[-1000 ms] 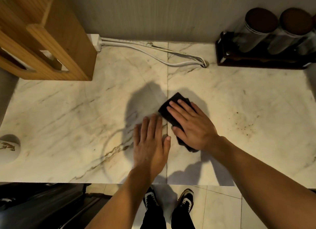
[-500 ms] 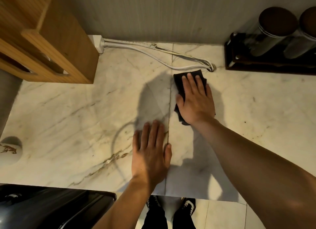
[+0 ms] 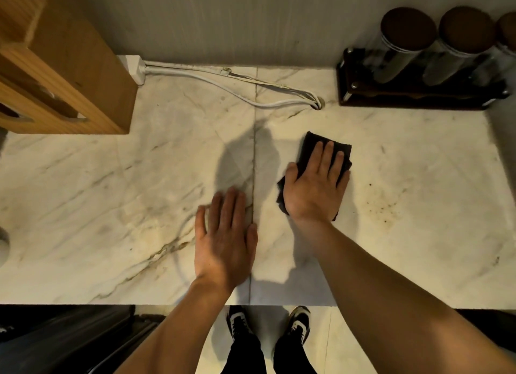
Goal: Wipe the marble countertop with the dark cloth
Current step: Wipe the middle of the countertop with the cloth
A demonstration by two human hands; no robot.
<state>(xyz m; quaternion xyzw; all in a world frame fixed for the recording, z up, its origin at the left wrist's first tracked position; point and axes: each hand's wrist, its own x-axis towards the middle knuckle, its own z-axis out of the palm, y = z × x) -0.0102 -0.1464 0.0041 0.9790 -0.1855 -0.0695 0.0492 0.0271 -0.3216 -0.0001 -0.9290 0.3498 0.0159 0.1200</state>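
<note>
The white marble countertop (image 3: pixel 111 195) with grey and brown veins fills the middle of the head view. A dark folded cloth (image 3: pixel 310 147) lies flat on it, just right of the seam between the slabs. My right hand (image 3: pixel 317 186) presses palm-down on the cloth, fingers spread and pointing to the wall; the hand hides most of the cloth. My left hand (image 3: pixel 224 242) rests flat on the marble left of the seam, near the front edge, holding nothing. Brown specks and a faint stain (image 3: pixel 381 203) mark the marble to the right of the cloth.
A wooden box (image 3: pixel 69 75) stands at the back left. White cables (image 3: pixel 229 86) run along the wall from a plug block (image 3: pixel 134 66) to a hole. A dark rack of jars (image 3: pixel 418 66) sits at the back right. My shoes (image 3: pixel 268 323) show below the counter edge.
My right hand has slid the cloth back from the cable hole toward me and slightly right. My left hand stays flat in about the same place.
</note>
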